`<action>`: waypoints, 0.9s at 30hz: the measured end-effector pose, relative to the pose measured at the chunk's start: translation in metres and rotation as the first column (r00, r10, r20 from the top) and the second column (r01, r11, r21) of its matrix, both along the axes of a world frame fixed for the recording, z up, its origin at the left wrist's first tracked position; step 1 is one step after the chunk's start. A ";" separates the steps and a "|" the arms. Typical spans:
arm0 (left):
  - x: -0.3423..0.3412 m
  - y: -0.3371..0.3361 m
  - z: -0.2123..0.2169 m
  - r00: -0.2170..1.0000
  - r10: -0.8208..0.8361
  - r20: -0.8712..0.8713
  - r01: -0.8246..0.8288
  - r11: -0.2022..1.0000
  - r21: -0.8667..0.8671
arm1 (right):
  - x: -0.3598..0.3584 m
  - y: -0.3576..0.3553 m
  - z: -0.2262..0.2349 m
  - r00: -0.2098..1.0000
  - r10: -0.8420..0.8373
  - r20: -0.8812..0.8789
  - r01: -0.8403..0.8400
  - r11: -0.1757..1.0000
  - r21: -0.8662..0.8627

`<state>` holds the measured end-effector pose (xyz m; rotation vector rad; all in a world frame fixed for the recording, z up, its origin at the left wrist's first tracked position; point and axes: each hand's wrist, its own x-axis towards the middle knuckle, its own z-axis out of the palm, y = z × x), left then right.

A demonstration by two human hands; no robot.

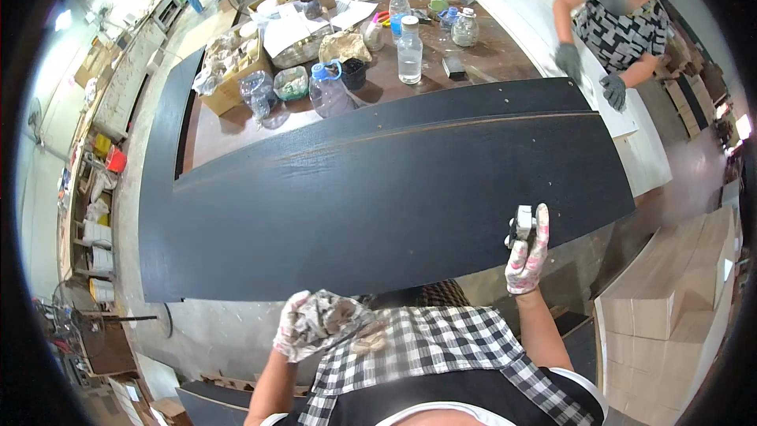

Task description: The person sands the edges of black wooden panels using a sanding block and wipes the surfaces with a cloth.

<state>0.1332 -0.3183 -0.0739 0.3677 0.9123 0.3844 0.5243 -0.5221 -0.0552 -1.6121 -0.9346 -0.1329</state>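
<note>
A wide black board (378, 205) lies across the table in front of me. My left hand (289, 330), in a stained white glove, is closed on a crumpled, dirty rag (335, 320) just off the board's near edge. Over the right part of the board, my gloved right hand (526, 268) grips a small white-and-dark block (523, 221) between thumb and fingers. Whether the block touches the board I cannot tell. Pale specks dot the board's right end, and a thin brownish line runs along its far part.
Bottles (409, 51), a blue-capped jug (327, 93), a cardboard box (229, 71) and papers stand beyond the board on the brown tabletop (493, 67). At the far right a person in grey gloves (613, 91) works at white panels (544, 39). Stacked cartons (654, 300) stand to my right.
</note>
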 end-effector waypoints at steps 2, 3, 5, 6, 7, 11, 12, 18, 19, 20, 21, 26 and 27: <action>0.003 -0.002 -0.006 0.998 0.049 -0.048 -0.055 0.989 -0.135 | 0.006 0.007 -0.006 0.997 -0.082 -0.006 0.082 0.996 0.018; 0.003 0.001 -0.006 0.998 -0.012 0.055 0.020 0.991 -0.135 | 0.010 0.009 -0.007 0.996 -0.094 -0.008 0.094 0.995 0.029; 0.022 0.001 0.033 0.991 -0.135 -0.010 0.128 0.961 -0.247 | 0.019 0.014 -0.004 0.995 -0.089 -0.036 0.089 0.996 0.010; 0.007 0.009 0.023 0.931 -0.331 -0.154 0.312 0.941 -0.135 | 0.024 0.013 -0.005 0.993 -0.078 -0.088 0.080 0.997 0.016; 0.015 0.012 0.053 0.773 -0.543 -0.328 0.621 0.751 0.222 | 0.025 0.015 0.002 0.968 -0.033 -0.247 0.044 0.998 0.041; 0.004 0.066 0.127 0.900 -0.257 -0.351 0.432 0.431 0.792 | 0.027 0.026 0.021 0.808 -0.009 -0.589 0.066 0.995 0.076; 0.012 0.077 0.137 0.932 -0.001 -0.363 0.313 0.506 0.804 | 0.026 0.029 0.023 0.818 -0.011 -0.575 0.060 0.996 0.066; 0.098 0.117 0.098 0.663 0.382 -0.644 0.738 -0.478 0.477 | 0.025 0.032 0.017 0.834 -0.061 -0.549 0.071 0.997 -0.003; 0.117 0.109 0.084 0.594 0.518 -0.615 0.795 -0.493 0.353 | 0.025 0.033 0.019 0.837 -0.064 -0.543 0.077 0.997 0.002; 0.122 0.119 0.074 0.592 0.527 -0.609 0.801 -0.471 0.371 | 0.028 0.031 0.015 0.846 -0.074 -0.528 0.078 0.997 -0.014; 0.124 0.130 0.067 0.593 0.528 -0.608 0.802 -0.449 0.394 | 0.032 0.026 0.009 0.855 -0.092 -0.510 0.084 0.996 -0.038; 0.062 0.226 0.079 0.459 0.713 -0.530 0.868 -0.233 0.439 | 0.046 0.015 0.000 0.845 -0.197 -0.497 0.126 0.977 -0.173; 0.034 0.249 0.070 0.362 0.747 -0.557 0.888 -0.095 0.450 | 0.047 0.013 -0.002 0.854 -0.226 -0.469 0.133 0.966 -0.222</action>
